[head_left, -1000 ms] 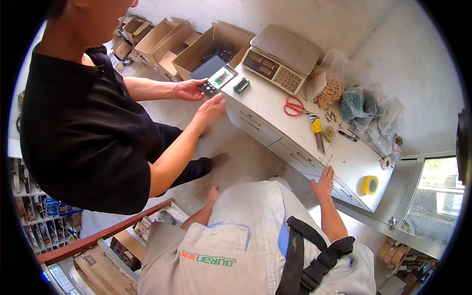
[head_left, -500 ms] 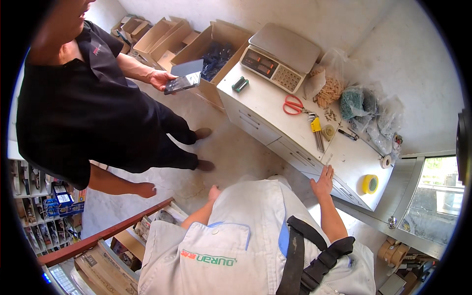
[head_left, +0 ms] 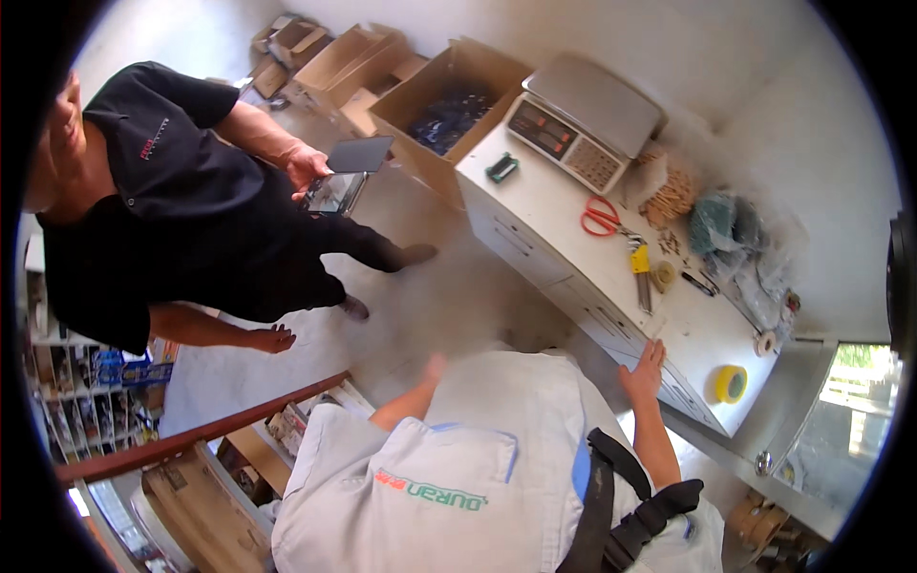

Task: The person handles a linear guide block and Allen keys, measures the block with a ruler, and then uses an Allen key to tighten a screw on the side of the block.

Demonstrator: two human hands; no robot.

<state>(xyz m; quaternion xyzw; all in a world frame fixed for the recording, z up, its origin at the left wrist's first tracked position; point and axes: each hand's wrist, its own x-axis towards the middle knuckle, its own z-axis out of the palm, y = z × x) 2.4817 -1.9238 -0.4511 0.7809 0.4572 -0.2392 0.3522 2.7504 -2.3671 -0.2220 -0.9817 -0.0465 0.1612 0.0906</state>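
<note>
White drawer cabinet [head_left: 544,218] is standing under the right hand [head_left: 642,372], whose straightened fingers are resting on its front edge, gripping nothing, probably for balance. Left of the cabinet, the left hand [head_left: 435,369] is showing blurred; I cannot tell its fingers' opening or hold. Red-handled scissors [head_left: 601,217] are lying atop the cabinet, seemingly for easy reach.

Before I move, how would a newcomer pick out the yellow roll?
Find the white cabinet and follow its top rightward, past the right hand. The yellow roll sits near that end. Its round shape sets it apart from the yellow tool holder.
</note>
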